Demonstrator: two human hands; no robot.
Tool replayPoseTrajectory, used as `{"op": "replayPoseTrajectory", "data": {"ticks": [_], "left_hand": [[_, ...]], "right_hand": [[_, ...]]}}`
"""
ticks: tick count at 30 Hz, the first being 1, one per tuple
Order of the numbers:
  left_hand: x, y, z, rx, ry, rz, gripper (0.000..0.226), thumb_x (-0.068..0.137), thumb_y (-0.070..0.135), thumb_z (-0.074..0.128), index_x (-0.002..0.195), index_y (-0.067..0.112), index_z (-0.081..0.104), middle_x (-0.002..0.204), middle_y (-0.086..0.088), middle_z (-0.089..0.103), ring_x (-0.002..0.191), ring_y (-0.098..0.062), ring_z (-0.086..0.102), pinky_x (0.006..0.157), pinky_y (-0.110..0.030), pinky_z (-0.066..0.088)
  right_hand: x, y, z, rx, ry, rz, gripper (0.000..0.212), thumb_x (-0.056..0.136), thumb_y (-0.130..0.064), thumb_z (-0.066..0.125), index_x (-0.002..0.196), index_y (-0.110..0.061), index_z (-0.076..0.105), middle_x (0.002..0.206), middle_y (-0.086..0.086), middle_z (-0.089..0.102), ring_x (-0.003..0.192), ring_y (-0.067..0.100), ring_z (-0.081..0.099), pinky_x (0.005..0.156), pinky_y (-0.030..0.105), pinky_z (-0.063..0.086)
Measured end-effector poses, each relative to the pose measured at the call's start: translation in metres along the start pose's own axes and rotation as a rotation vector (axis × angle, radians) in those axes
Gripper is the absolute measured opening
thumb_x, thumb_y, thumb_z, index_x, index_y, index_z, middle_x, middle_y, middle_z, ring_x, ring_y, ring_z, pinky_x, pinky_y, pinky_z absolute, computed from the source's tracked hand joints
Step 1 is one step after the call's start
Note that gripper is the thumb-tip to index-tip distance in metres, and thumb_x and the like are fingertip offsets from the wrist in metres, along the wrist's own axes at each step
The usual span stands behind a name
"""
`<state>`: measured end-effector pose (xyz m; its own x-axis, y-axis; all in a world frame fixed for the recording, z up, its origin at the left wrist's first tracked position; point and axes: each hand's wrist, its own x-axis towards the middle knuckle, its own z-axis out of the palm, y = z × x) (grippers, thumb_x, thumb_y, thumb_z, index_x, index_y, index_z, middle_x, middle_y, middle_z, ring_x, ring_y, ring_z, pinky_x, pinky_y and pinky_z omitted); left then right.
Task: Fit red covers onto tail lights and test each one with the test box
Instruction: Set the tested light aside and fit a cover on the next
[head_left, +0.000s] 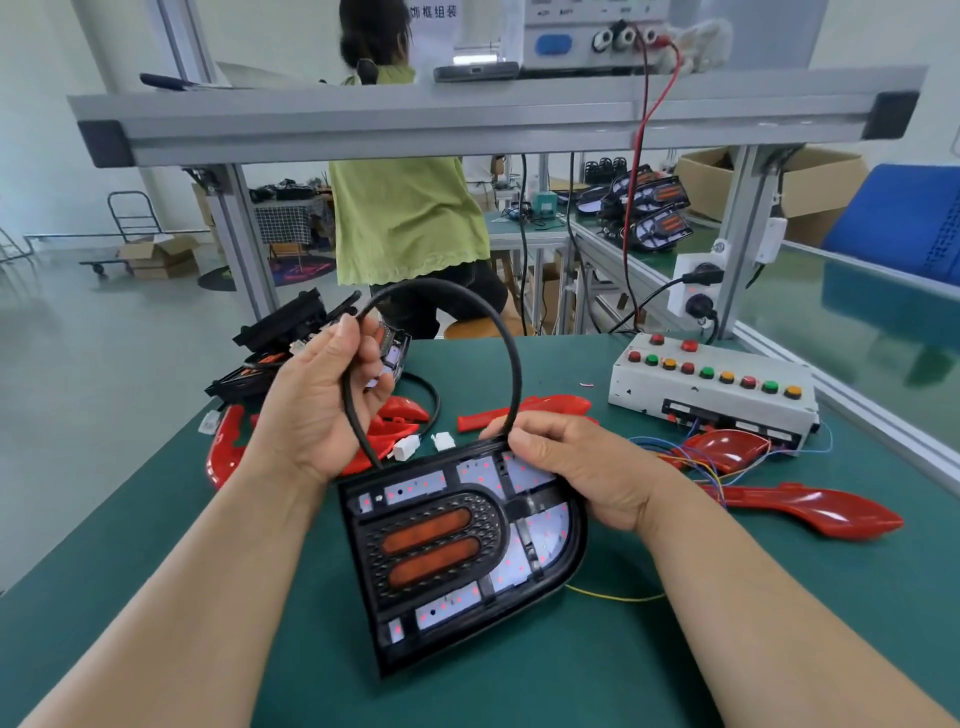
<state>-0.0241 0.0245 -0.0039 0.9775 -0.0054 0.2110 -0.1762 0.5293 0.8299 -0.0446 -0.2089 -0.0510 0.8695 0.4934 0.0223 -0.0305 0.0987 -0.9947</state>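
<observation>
Tail light (441, 551) face-up (rounded end rightward)

Bare green mat (156, 597) flanks the tail light (457, 561); its cable (515, 364) arches over mid-table; red covers (831, 514) and loose wires (714, 478) lie before the test box (711, 384); stacked housings (283, 332) crowd the far left; a shelf beam (467, 124) caps overhead room.

Person in green shirt (405, 223) sits on round stool (478, 328) behind green table (156, 571), back turned. Grey metal beam (467, 122) runs across top. Red wire (641, 156) hangs down from it. White plug strip (693, 283) on post, black plugs in. Blue crate (904, 218) right, brown box (810, 187) just behind it. Cart (130, 228) far left on floor.
</observation>
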Motion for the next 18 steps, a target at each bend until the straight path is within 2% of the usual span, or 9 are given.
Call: {"op": "replayPoseTrajectory", "data": {"ticks": [3,6,10,15,18], "left_hand": [[0.007,-0.003,-0.013,0.073,0.110,0.005,0.023,0.102,0.025,0.050,0.090,0.014,0.067,0.068,0.005,0.058,0.057,-0.003,0.051,0.058,-0.017,0.051],[0.011,-0.009,-0.022,0.225,0.182,-0.029,0.024,0.102,0.026,0.052,0.089,0.015,0.068,0.070,0.004,0.058,0.057,-0.003,0.051,0.053,-0.018,0.053],[0.015,-0.013,-0.034,0.425,0.266,0.004,0.023,0.100,0.028,0.057,0.088,0.014,0.071,0.074,0.003,0.059,0.059,-0.003,0.051,0.055,-0.017,0.053],[0.017,-0.017,-0.032,0.410,0.226,0.022,0.024,0.101,0.025,0.055,0.089,0.014,0.071,0.071,0.006,0.065,0.059,-0.003,0.053,0.054,-0.015,0.052],[0.016,-0.020,-0.028,0.388,0.185,0.011,0.031,0.105,0.031,0.047,0.097,0.012,0.071,0.074,0.006,0.068,0.064,-0.005,0.056,0.059,-0.019,0.051]], "right_hand": [[0.001,0.000,-0.002,-0.001,0.067,0.002,0.019,0.100,-0.014,0.053,0.100,-0.018,0.072,0.096,0.005,0.075,0.084,0.014,0.070,0.074,0.026,0.057],[0.002,0.001,-0.001,-0.047,0.095,-0.006,0.024,0.101,-0.014,0.054,0.090,-0.022,0.074,0.091,0.004,0.075,0.079,0.013,0.070,0.072,0.025,0.058],[0.001,-0.002,-0.006,-0.146,0.173,-0.042,0.015,0.101,-0.019,0.056,0.095,-0.019,0.069,0.091,0.005,0.075,0.080,0.016,0.068,0.073,0.029,0.058],[0.000,-0.008,-0.014,-0.099,0.237,-0.102,0.025,0.100,-0.023,0.057,0.086,-0.028,0.076,0.095,0.009,0.076,0.083,0.019,0.071,0.074,0.032,0.059],[0.000,-0.010,-0.018,-0.037,0.293,-0.133,0.022,0.100,-0.025,0.056,0.085,-0.024,0.074,0.090,0.012,0.075,0.075,0.020,0.070,0.068,0.034,0.060]]}}
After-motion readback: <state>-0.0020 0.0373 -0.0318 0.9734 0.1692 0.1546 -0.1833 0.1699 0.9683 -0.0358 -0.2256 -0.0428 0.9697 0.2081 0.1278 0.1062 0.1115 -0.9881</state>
